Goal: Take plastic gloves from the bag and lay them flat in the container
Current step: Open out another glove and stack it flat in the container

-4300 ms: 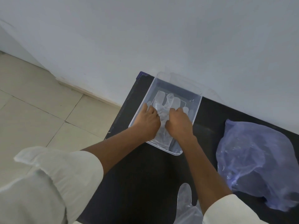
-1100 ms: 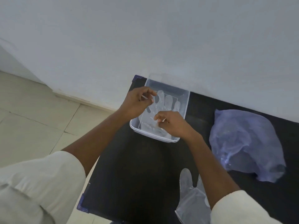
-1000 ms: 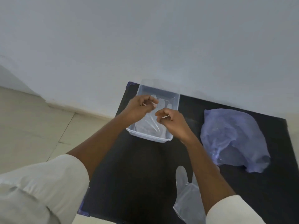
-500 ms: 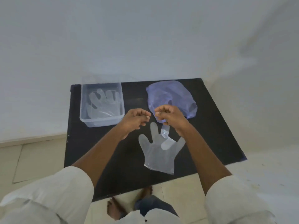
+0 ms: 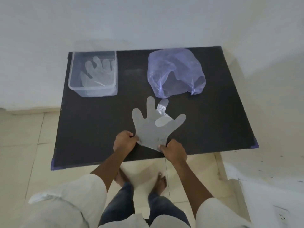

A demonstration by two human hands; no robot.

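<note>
A clear plastic glove (image 5: 152, 127) lies spread on the black table (image 5: 98, 122), fingers pointing away from me, one finger folded over. My left hand (image 5: 124, 141) pinches the cuff's left corner. My right hand (image 5: 174, 150) pinches the cuff's right corner near the table's front edge. At the back left stands the clear container (image 5: 113, 89) with a glove (image 5: 97, 74) lying flat inside. The crumpled purple plastic bag (image 5: 176, 71) sits at the back right of the table.
A white wall runs behind the table. Tiled floor lies to the left and in front, where my feet (image 5: 162, 182) stand. The table's front edge is just behind my hands. Bare black surface lies between container and bag.
My hands left the container and came down to the glove near the front of the table, where each now pinches a cuff corner. The view swung to face the whole table.
</note>
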